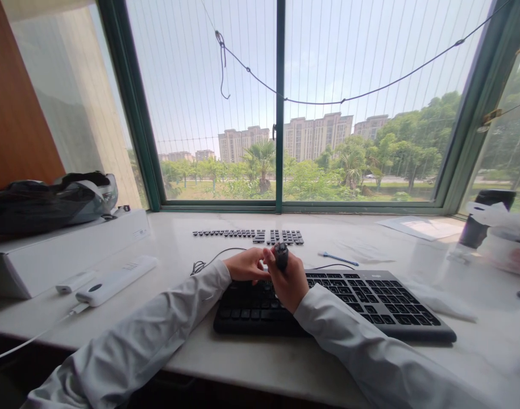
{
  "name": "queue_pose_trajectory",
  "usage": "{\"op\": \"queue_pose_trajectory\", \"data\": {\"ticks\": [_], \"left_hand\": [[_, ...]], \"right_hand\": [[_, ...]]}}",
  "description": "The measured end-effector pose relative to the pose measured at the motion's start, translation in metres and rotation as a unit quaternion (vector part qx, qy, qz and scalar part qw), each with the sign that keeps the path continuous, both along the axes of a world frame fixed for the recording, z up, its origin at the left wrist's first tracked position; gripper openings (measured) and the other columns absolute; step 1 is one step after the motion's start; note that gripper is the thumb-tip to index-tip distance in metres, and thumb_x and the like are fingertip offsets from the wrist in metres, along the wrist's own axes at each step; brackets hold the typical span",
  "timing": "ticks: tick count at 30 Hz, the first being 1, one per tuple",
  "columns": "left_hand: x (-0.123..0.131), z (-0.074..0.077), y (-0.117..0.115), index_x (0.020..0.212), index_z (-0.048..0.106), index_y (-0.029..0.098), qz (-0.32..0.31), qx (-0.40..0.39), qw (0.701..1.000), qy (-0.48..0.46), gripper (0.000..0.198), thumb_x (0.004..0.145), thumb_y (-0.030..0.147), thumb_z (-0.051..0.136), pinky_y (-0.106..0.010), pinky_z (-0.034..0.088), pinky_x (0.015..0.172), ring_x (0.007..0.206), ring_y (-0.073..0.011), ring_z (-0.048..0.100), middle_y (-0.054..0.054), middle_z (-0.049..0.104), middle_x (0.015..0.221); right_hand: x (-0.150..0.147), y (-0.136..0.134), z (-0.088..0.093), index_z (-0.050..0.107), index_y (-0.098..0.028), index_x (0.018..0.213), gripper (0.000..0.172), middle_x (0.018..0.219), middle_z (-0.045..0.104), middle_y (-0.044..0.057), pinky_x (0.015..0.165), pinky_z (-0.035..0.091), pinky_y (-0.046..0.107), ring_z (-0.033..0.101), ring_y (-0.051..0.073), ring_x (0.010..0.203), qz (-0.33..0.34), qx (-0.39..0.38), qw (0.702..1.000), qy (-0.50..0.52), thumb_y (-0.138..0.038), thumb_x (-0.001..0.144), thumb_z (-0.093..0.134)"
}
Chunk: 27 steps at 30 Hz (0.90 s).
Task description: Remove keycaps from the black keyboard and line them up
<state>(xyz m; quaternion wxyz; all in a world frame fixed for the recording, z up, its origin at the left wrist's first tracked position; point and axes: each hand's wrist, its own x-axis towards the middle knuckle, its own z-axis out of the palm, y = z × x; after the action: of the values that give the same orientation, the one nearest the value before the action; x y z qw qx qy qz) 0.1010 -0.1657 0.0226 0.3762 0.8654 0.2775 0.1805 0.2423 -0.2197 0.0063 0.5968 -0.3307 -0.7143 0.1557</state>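
Observation:
A black keyboard (385, 321) lies on the windowsill counter. Many keycaps are off its middle and right part, leaving bare sockets, while caps still sit on the left part. My right hand (290, 287) is wrapped round a black-handled tool (281, 255) held upright over the keyboard, its working end hidden by the fingers. Close against it, my left hand (245, 266) rests on the keyboard's upper edge with bent fingers near the tool; what they pinch, if anything, is hidden. Beyond the hands, loose black keycaps (285, 236) lie in rows.
A blue brush-like stick (338, 258) and a clear plastic bag (439, 298) lie to the right. A white power bank (117, 279) with a cable and a white box (72, 250) are on the left. Paper (425, 228) lies near the window (281, 207).

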Motion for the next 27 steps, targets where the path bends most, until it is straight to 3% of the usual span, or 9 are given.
{"op": "queue_pose_trajectory", "data": {"ticks": [10, 21, 24, 27], "left_hand": [[-0.004, -0.004, 0.010, 0.071, 0.057, 0.010, 0.023, -0.040, 0.998, -0.035, 0.019, 0.075, 0.028, 0.062, -0.016, 0.036, 0.038, 0.040, -0.0061, 0.047, 0.003, 0.052, 0.050], [-0.003, 0.000, 0.010, 0.090, 0.058, 0.011, 0.058, -0.065, 0.990, -0.114, 0.039, 0.059, 0.028, 0.076, -0.016, 0.037, 0.039, 0.044, -0.0034, 0.043, 0.005, 0.053, 0.061], [-0.003, 0.001, 0.011, 0.089, 0.057, 0.011, 0.074, -0.071, 0.985, -0.142, 0.040, 0.060, 0.031, 0.076, -0.015, 0.034, 0.038, 0.045, -0.0024, 0.043, 0.003, 0.055, 0.067], [-0.004, 0.003, 0.012, 0.089, 0.057, 0.011, 0.120, -0.027, 0.975, -0.183, 0.040, 0.062, 0.034, 0.075, -0.015, 0.035, 0.038, 0.046, -0.0022, 0.046, -0.002, 0.060, 0.080]], "right_hand": [[0.004, -0.001, 0.004, 0.049, -0.019, 0.069, 0.027, 0.060, 0.054, -0.002, 0.055, 0.038, 0.024, 0.049, 0.011, 0.055, 0.001, -0.001, 1.000, 0.022, -0.039, 0.086, 0.046], [0.006, -0.007, 0.011, 0.052, -0.019, 0.070, 0.027, 0.063, 0.058, 0.001, 0.057, 0.041, 0.025, 0.051, 0.013, 0.057, 0.004, 0.001, 0.999, 0.040, -0.040, 0.086, 0.045], [0.006, -0.006, 0.012, 0.053, -0.019, 0.070, 0.027, 0.063, 0.058, 0.001, 0.057, 0.041, 0.025, 0.051, 0.013, 0.057, -0.006, 0.006, 0.999, 0.046, -0.040, 0.086, 0.045], [0.010, 0.000, 0.015, 0.054, -0.019, 0.068, 0.030, 0.058, 0.055, -0.001, 0.056, 0.039, 0.024, 0.049, 0.012, 0.055, -0.041, -0.002, 0.998, 0.041, -0.042, 0.085, 0.046]]}}
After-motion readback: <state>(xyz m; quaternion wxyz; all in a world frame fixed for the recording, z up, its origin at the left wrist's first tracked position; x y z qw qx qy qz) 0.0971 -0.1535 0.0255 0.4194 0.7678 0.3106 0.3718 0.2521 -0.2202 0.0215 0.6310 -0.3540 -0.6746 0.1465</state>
